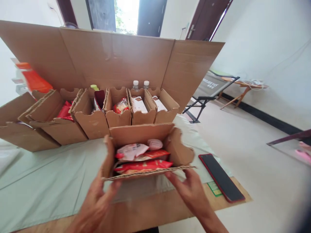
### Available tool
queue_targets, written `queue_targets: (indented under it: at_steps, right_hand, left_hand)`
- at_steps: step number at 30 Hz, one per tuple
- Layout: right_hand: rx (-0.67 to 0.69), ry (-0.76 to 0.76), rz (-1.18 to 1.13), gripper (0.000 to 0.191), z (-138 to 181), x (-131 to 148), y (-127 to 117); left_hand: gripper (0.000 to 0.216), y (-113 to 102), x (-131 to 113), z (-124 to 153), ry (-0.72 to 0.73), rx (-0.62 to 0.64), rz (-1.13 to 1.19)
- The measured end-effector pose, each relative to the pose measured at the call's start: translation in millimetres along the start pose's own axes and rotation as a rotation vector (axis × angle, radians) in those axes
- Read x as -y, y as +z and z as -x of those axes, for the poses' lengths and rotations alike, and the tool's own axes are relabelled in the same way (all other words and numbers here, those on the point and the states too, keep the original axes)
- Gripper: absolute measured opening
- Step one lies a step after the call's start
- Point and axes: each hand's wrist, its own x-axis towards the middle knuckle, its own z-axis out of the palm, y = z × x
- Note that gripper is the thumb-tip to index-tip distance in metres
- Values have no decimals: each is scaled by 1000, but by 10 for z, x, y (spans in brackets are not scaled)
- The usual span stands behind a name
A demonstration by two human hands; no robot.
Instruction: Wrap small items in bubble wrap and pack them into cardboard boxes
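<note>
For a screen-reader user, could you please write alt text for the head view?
Both hands, left hand and right hand, grip a small cardboard box of snack packets on a table; more boxes behind, phone at right.

Left hand (pixel 97 202) low in view, left of centre, reaching forward and up from the bottom edge; palm turned inward to the right, fingers (pixel 109 191) loosely curled, thumb raised along the outer side; wrist and forearm mostly cut off by the frame. Right hand (pixel 191 189) right of centre, forearm entering from the lower right on a diagonal; fingers spread and pointing forward-left, fingertips (pixel 173 178) pressed flat, thumb apart from them; both hands bare, well apart, roughly level.
</note>
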Motion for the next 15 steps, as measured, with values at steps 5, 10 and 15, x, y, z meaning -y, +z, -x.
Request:
queue_targets:
  at_steps: [5, 10, 15]
  right_hand:
    - [60, -95, -192, 37, -297, 402, 458]
    - [-55, -66, -78, 37, -93, 131, 131]
    - [-90, 55, 57, 35, 541, -142, -54]
  left_hand:
    - [59, -497, -217, -90, 85, -201, -122]
    - [74, -93, -236, -127, 268, -40, -31]
    - [70, 30, -87, 129, 222, 87, -8]
